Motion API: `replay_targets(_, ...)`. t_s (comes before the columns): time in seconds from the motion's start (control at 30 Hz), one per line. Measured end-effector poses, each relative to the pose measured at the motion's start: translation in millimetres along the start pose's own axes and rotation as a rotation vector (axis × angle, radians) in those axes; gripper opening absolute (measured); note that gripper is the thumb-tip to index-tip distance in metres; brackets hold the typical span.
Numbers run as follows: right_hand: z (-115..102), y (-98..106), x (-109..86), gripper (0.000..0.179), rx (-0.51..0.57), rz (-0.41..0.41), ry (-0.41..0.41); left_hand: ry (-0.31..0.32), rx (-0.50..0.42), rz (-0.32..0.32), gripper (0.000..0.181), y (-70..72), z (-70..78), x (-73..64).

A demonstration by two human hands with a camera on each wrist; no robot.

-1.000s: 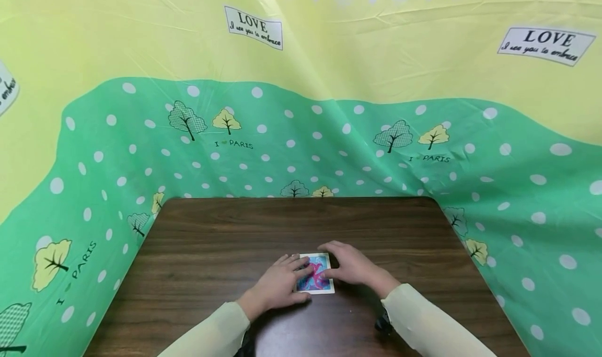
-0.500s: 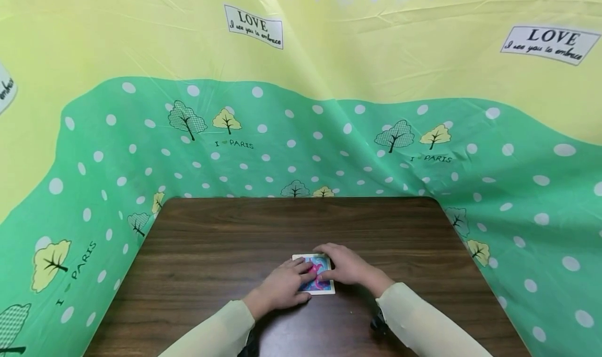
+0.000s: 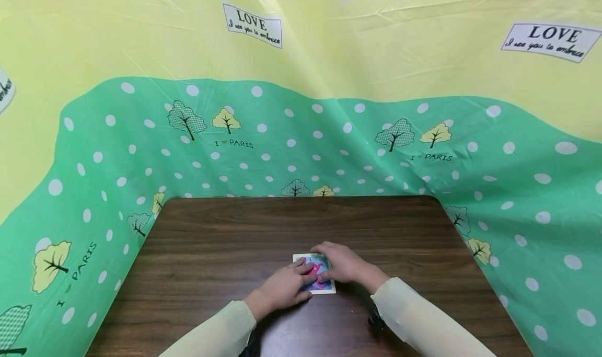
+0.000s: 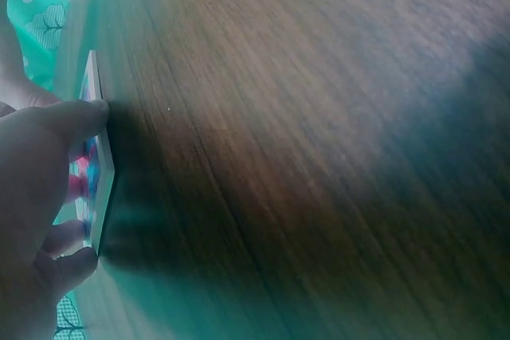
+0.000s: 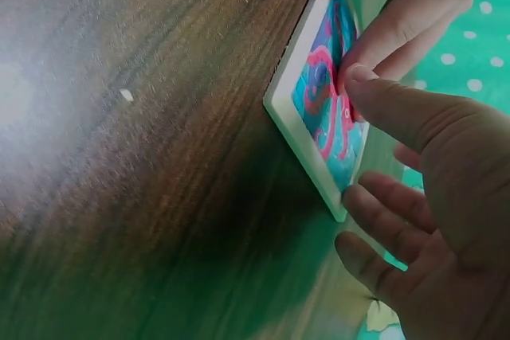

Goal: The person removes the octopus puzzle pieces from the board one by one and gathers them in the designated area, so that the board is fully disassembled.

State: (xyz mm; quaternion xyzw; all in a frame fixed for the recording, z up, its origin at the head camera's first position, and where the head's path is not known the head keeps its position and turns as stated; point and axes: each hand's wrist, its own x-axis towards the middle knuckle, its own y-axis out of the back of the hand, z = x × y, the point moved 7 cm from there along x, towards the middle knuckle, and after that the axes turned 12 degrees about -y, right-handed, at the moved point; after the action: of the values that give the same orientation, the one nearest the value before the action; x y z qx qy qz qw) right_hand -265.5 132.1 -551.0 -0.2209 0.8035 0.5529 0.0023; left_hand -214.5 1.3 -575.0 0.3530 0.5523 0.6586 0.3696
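A small square picture board (image 3: 326, 286) with a whitish frame and a blue-and-pink picture (image 5: 323, 101) lies on the brown table. My left hand (image 3: 281, 287) holds it from the left: its thumb (image 4: 84, 119) is at the near edge and other fingers reach over the picture. From the right, my right hand (image 3: 345, 264) touches the board. Its thumb (image 5: 398, 109) lies on the picture beside a left fingertip, while its loosely bent fingers (image 5: 386, 212) are by the right side. The hands hide parts of the picture.
The dark wood-grain table (image 3: 211, 231) extends around both hands. Behind it hangs a green and yellow curtain (image 3: 291, 137) with dots and printed trees. A tiny white speck (image 5: 126, 95) lies on the tabletop near the board.
The right hand and forearm have moved slightly left, with the thumb further in over the picture. The left hand has shifted slightly right; the board stays nearly in place.
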Motion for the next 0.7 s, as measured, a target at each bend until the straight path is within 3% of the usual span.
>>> replay_targets(0.2,-3,-1,4.6,0.07,-0.056,-0.004,-0.026,0.006,-0.004,-0.001,0.05,0.7,2.4,-1.5)
replay_targets(0.47,-9,-6,7.7,0.063,-0.122,0.001,-0.012,0.004,0.003,0.002,0.05,1.3,4.5,-1.4)
replay_targets(0.7,-10,-5,11.1,0.06,-0.081,0.011,0.018,0.0,0.011,0.019,0.05,1.8,2.7,-0.2)
